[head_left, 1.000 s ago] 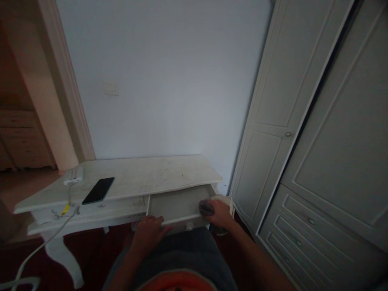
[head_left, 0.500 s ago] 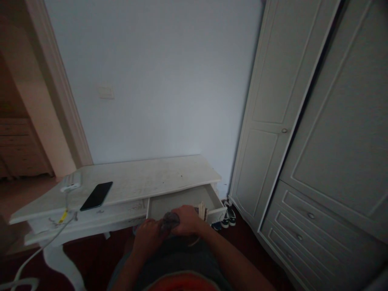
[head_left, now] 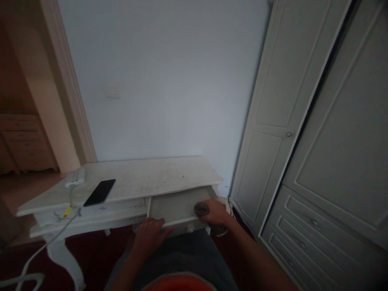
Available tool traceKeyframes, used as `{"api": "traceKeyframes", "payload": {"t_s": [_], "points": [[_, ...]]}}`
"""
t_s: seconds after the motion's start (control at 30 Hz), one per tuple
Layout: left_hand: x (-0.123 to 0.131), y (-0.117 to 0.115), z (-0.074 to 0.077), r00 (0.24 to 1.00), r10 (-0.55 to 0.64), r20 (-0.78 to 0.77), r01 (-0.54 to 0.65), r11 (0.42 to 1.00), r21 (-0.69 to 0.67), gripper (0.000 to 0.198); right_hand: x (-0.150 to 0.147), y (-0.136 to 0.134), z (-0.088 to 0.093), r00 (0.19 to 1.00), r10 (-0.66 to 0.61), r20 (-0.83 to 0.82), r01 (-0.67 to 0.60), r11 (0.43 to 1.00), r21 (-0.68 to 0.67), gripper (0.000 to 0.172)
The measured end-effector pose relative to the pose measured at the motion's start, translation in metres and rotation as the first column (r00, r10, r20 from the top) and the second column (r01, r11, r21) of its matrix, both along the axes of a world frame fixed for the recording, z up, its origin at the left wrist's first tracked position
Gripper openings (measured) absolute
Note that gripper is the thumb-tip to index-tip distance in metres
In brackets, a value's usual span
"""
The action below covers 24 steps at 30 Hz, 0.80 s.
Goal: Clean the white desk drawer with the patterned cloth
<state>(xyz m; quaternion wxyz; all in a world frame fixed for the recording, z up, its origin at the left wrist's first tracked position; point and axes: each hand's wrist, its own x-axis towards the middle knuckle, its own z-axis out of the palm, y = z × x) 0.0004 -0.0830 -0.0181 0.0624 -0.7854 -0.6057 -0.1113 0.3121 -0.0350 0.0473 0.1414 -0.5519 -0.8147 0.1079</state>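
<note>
"Where's the cloth (head_left: 200, 209)?"

"Bunched in my right hand (head_left: 216, 212), fingers closed around it, at three o'clock on the open drawer (head_left: 171, 209)."

"And your left?"

"My left hand (head_left: 149, 235) pinches the drawer's front at eight o'clock, fingers over, thumb outside."

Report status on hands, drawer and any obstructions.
Left hand on front edge of open drawer. Right hand gripping bunched dark cloth at drawer's right front. Wearer's legs close in front.
</note>
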Motion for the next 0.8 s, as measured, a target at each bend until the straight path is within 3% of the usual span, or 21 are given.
{"api": "traceKeyframes", "payload": {"t_s": [0.1,0.2,0.3,0.37,0.47,0.63,0.7,0.8], "points": [[0.000,0.000,0.003,1.000,0.006,-0.001,-0.006,0.999,-0.034,0.044,-0.056,-0.007,-0.003,0.990,0.134,0.050,-0.134,0.991,0.008,0.037],[0.000,0.000,0.008,1.000,0.018,-0.014,-0.020,0.994,-0.109,0.026,-0.116,-0.012,-0.010,0.964,0.259,0.061,-0.260,0.965,0.012,0.044],[0.001,-0.001,0.013,0.999,0.029,-0.027,-0.032,0.990,-0.140,0.022,-0.140,-0.013,-0.015,0.959,0.278,0.057,-0.280,0.960,0.024,0.047],[0.002,-0.003,0.015,0.999,0.035,-0.025,-0.038,0.991,-0.130,0.024,-0.128,-0.012,-0.017,0.964,0.265,0.030,-0.265,0.964,0.009,0.047],[0.005,-0.006,0.018,1.000,0.027,-0.011,-0.028,0.996,-0.089,0.039,-0.082,-0.010,-0.014,0.979,0.206,-0.010,-0.206,0.979,-0.003,0.042],[0.006,-0.006,0.016,1.000,0.017,-0.013,-0.018,0.998,-0.068,0.048,0.007,-0.008,-0.007,0.998,-0.058,0.001,0.057,0.998,0.032,0.035],[0.006,-0.005,0.013,1.000,0.021,-0.010,-0.021,0.998,-0.066,0.048,0.023,-0.008,-0.007,0.992,-0.124,0.025,0.123,0.991,0.047,0.036],[0.005,-0.004,0.011,1.000,0.026,-0.014,-0.026,0.998,-0.052,0.048,0.014,-0.009,-0.007,0.992,-0.098,0.079,0.094,0.994,0.055,0.035]]}}
